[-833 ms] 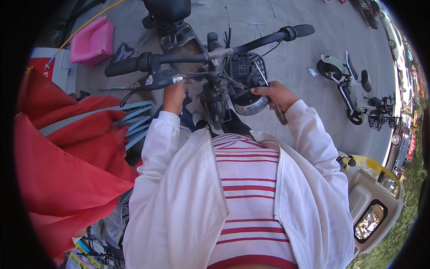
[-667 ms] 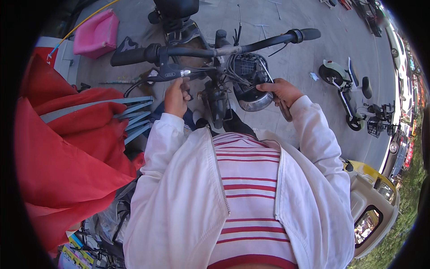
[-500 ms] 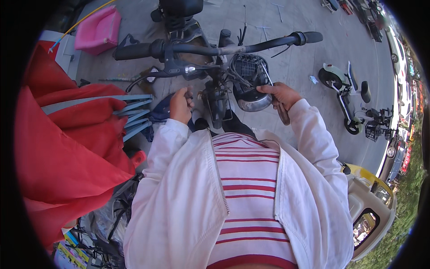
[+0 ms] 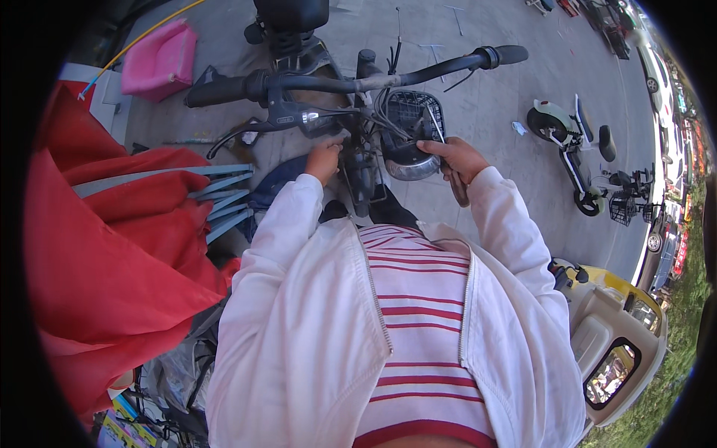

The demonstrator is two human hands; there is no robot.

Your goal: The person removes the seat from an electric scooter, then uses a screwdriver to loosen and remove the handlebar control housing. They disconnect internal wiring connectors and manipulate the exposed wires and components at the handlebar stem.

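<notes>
The right hand (image 4: 461,159) was closed around what looked like a screwdriver (image 4: 460,195), brown handle down, thin shaft slanting up beside the bike's headlight (image 4: 411,169). Thumb lay at the headlight's edge; contact could not be told. The left hand (image 4: 323,161) was curled, fingers bunched, just beside the bike's front column (image 4: 361,188); whether anything was gripped there could not be told. The headlight was set between the two hands, below the handlebar (image 4: 433,72), in front of a black wire basket (image 4: 409,107).

Risks, as judged: loose cables (image 4: 383,112) might be snagged or scratched by the shaft, given how close they ran; the headlight might be scuffed if the tool slipped; the handlebar might swing, since no hand was seen on it, and the brake lever (image 4: 228,137) could then knock the left wrist.

Overhead access was partly blocked by handlebar and lever. The left side was crowded by red cloth (image 4: 112,261) draped over light-blue slats (image 4: 224,193). Farther out: a pink armchair (image 4: 158,61), a bike seat (image 4: 293,13), T-shaped rods (image 4: 432,54) on the ground, a pale scooter (image 4: 553,125) at right, well apart, and a yellow-and-cream vehicle (image 4: 592,345) lower right.
</notes>
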